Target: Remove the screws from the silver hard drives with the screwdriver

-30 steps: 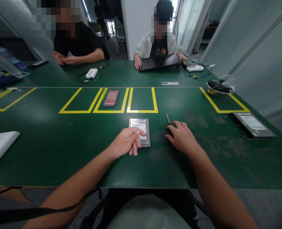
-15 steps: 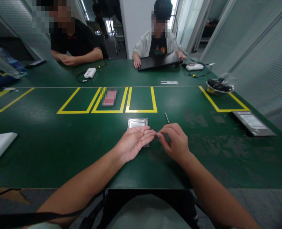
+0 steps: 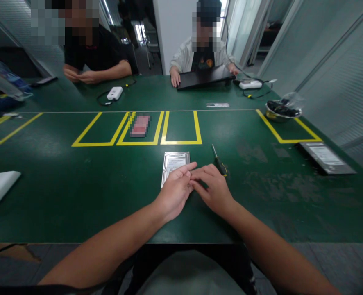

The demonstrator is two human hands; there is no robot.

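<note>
Over the near edge of a silver hard drive [image 3: 173, 160], my left hand [image 3: 175, 193] is turned partly palm-up, index finger stretched out and the others curled in. Fingertips of my right hand [image 3: 214, 186] are pinched together and meet the left fingers. Anything between them is too small or hidden to make out. The drive lies flat on the green table [image 3: 123, 205], its lower right part covered by my left hand. Just beyond my right hand lies a screwdriver [image 3: 221, 166] with a black and yellow handle, its shaft pointing away from me.
Yellow tape outlines [image 3: 181, 143] mark the table, one around a pixelated reddish item [image 3: 140, 125]. A larger drive [image 3: 327, 157] and a metal bowl of dark items [image 3: 282, 111] are at the right. A white object [image 3: 0, 190] lies left. Two people sit opposite, one holding a black panel [image 3: 204, 78].
My right hand has moved left and nearer to me, uncovering the screwdriver handle. My left fingers have curled in from lying flat, and the two hands now touch.
</note>
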